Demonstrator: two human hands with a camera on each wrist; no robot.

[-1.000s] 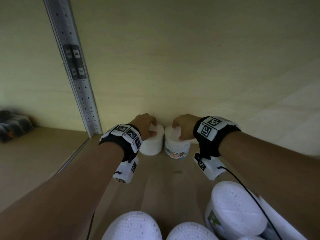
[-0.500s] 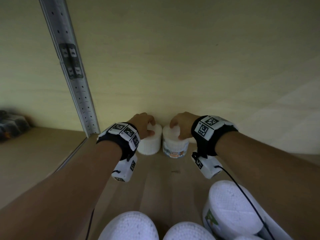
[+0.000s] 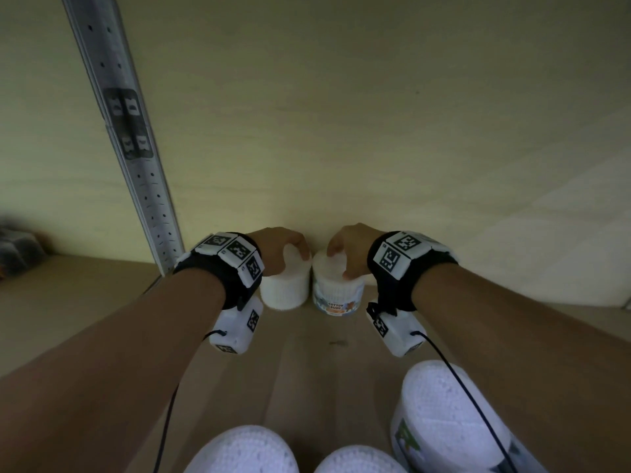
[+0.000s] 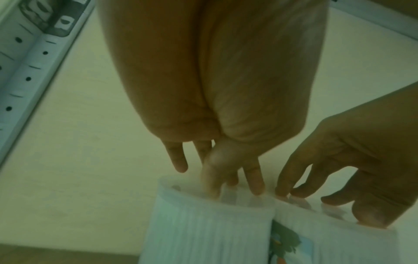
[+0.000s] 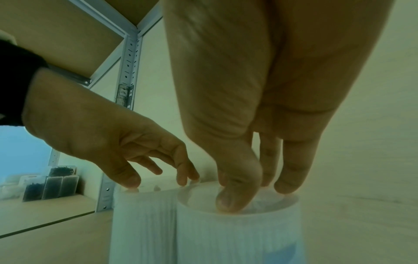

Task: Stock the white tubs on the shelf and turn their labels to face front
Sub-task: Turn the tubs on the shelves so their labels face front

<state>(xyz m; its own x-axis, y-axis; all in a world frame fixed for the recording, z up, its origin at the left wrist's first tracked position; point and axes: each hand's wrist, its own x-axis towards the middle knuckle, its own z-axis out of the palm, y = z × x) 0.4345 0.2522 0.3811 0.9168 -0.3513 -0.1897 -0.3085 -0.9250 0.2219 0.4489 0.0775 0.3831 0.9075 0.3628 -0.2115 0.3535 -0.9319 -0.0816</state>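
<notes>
Two white ribbed tubs stand side by side against the back wall of the shelf. My left hand (image 3: pixel 278 245) claws over the lid of the left tub (image 3: pixel 283 291), thumb at the front rim and fingertips on top; no label shows on that tub's front. My right hand (image 3: pixel 351 247) grips the lid of the right tub (image 3: pixel 338 295) the same way. Its "cotton buds" label faces front. The left wrist view shows my left hand (image 4: pixel 217 175) on the left tub (image 4: pixel 210 228). The right wrist view shows my right hand's thumb (image 5: pixel 233 196) pressing on the lid of the right tub (image 5: pixel 237 235).
A perforated metal upright (image 3: pixel 136 158) rises left of the tubs. Several more white tubs (image 3: pixel 440 421) stand at the shelf's front edge under my arms. Dark packets (image 5: pixel 52 185) sit in the neighbouring bay to the left. The wooden shelf board (image 3: pixel 307 370) runs between.
Both hands stay on the two lids. The right tub's label has come round a little further toward the front.
</notes>
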